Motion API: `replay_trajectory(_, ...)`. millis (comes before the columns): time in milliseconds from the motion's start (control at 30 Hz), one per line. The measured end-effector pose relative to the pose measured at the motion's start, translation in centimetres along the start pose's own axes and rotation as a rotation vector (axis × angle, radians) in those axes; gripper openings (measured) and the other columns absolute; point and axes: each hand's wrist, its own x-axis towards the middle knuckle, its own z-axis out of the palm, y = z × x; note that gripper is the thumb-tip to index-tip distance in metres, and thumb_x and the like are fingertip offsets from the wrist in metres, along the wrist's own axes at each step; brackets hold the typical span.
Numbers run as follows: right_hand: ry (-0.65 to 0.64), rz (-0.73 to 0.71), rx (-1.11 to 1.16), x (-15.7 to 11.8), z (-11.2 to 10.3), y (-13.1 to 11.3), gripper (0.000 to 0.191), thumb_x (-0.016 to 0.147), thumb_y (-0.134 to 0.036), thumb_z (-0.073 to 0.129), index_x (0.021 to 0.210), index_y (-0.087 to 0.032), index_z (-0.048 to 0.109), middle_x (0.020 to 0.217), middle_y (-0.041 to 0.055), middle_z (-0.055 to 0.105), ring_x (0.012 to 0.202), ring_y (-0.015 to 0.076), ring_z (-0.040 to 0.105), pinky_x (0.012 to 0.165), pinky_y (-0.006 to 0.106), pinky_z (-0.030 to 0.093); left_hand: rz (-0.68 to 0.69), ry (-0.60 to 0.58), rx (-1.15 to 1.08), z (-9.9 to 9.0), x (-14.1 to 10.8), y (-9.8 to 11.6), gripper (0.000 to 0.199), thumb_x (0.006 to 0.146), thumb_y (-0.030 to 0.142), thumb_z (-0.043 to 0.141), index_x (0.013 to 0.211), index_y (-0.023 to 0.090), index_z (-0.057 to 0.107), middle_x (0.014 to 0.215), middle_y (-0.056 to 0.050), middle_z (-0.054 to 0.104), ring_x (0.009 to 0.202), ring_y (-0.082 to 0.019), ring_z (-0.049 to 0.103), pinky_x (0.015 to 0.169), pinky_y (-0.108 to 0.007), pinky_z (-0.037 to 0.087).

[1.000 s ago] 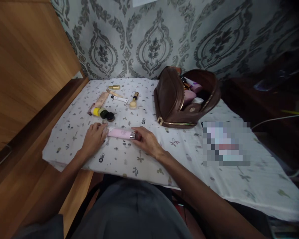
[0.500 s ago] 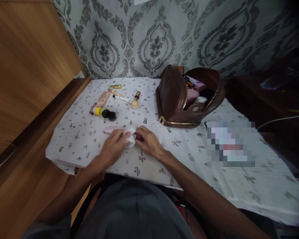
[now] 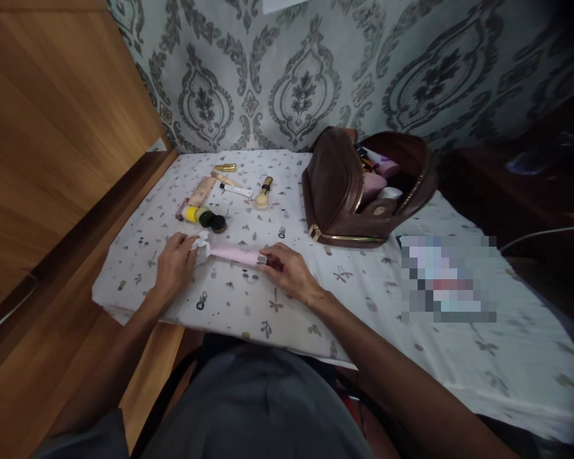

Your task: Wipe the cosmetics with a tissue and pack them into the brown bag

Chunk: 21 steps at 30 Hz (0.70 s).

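Note:
A pink squeeze tube (image 3: 236, 255) lies crosswise between my hands, just above the patterned cloth. My right hand (image 3: 287, 268) grips it by the silvery cap end. At its other end my left hand (image 3: 176, 261) pinches a crumpled white tissue (image 3: 202, 247), which touches the tube's flat tip. Beyond the tissue sit a black round lid or jar (image 3: 218, 223), a dark green one (image 3: 206, 218) and a yellow-banded container (image 3: 191, 213).
Behind these lie a beige tube (image 3: 202, 190), a white slim tube (image 3: 238, 190), a gold tube (image 3: 226, 167) and a makeup brush (image 3: 263, 196). An open brown cosmetic bag (image 3: 337, 191) holds several items. A blurred-out object (image 3: 447, 277) lies right. A wooden panel (image 3: 62, 76) borders the left.
My left hand has slid leftward with the tissue along the tube, uncovering its pink body. My right hand stays on the cap end. The view has shifted slightly.

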Motion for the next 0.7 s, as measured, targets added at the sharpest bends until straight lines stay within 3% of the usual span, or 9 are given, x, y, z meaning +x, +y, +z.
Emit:
replay_trajectory(100, -0.007, 0.029, 0.062, -0.1, -0.1, -0.3, 0.026, 0.085, -0.033, 0.063, 0.108, -0.020, 0.066, 0.078, 0.0001, 0.059, 0.065, 0.0137, 0.051, 0.063, 0.027, 0.043, 0.170, 0.128, -0.050, 0.6, -0.6, 3.5, 0.034, 0.098, 0.028, 0.043, 0.124, 0.018, 0.063, 0.113, -0.012, 0.060, 0.103, -0.025, 0.057, 0.086, -0.037, 0.049)
replay_trajectory(200, -0.016, 0.050, 0.083, -0.3, -0.3, -0.6, 0.019, 0.088, -0.037, 0.058, 0.091, -0.019, 0.064, 0.070, -0.0019, 0.055, 0.064, 0.0133, 0.049, 0.062, 0.026, 0.041, 0.460, 0.054, -0.035, 2.0, -1.1, 7.3, 0.035, 0.098, 0.022, 0.044, 0.130, 0.020, 0.059, 0.117, -0.013, 0.063, 0.108, -0.026, 0.057, 0.091, -0.039, 0.046)
replay_trajectory(267, -0.029, 0.060, 0.096, -0.3, -0.4, -0.6, 0.022, 0.089, -0.040, 0.057, 0.083, -0.019, 0.061, 0.069, -0.0018, 0.055, 0.065, 0.0134, 0.049, 0.062, 0.026, 0.040, 0.528, 0.000, 0.013, 2.8, -1.1, 8.5, 0.037, 0.099, 0.018, 0.041, 0.133, 0.019, 0.056, 0.122, -0.014, 0.063, 0.112, -0.027, 0.056, 0.093, -0.041, 0.044)
replay_trajectory(333, -0.051, 0.083, 0.137, -0.3, -0.6, -0.5, 0.024, 0.089, -0.043, 0.057, 0.088, -0.018, 0.062, 0.072, -0.0009, 0.058, 0.066, 0.0139, 0.051, 0.062, 0.026, 0.040, 0.490, -0.014, 0.055, 3.1, -0.7, 7.9, 0.038, 0.099, 0.017, 0.041, 0.133, 0.018, 0.056, 0.124, -0.015, 0.063, 0.114, -0.028, 0.055, 0.092, -0.042, 0.043)
replay_trajectory(433, -0.074, 0.121, 0.184, -0.2, -0.7, -0.4, 0.029, 0.090, -0.045, 0.056, 0.097, -0.018, 0.063, 0.072, -0.0004, 0.060, 0.064, 0.0146, 0.054, 0.062, 0.027, 0.041, 0.364, -0.008, 0.093, 2.8, 0.4, 5.1, 0.037, 0.098, 0.018, 0.042, 0.131, 0.017, 0.058, 0.125, -0.016, 0.062, 0.113, -0.030, 0.054, 0.091, -0.043, 0.045)
replay_trajectory(567, -0.055, 0.116, 0.051, 0.1, -0.9, -0.6, 0.028, 0.094, -0.042, 0.050, 0.088, -0.018, 0.064, 0.063, -0.0012, 0.058, 0.059, 0.0139, 0.051, 0.063, 0.027, 0.041, 0.264, -0.013, 0.039, 2.6, 1.6, 1.6, 0.036, 0.098, 0.022, 0.043, 0.129, 0.015, 0.059, 0.122, -0.014, 0.061, 0.112, -0.028, 0.054, 0.095, -0.043, 0.047)
replay_trajectory(700, 0.015, 0.091, -0.014, 0.1, -1.0, -0.4, 0.023, 0.091, -0.035, 0.053, 0.095, -0.017, 0.067, 0.081, 0.0037, 0.062, 0.066, 0.0143, 0.054, 0.065, 0.028, 0.044, 0.213, -0.048, -0.056, 3.8, 1.4, 0.9, 0.033, 0.097, 0.021, 0.044, 0.125, 0.015, 0.061, 0.118, -0.013, 0.060, 0.112, -0.026, 0.055, 0.097, -0.041, 0.049)
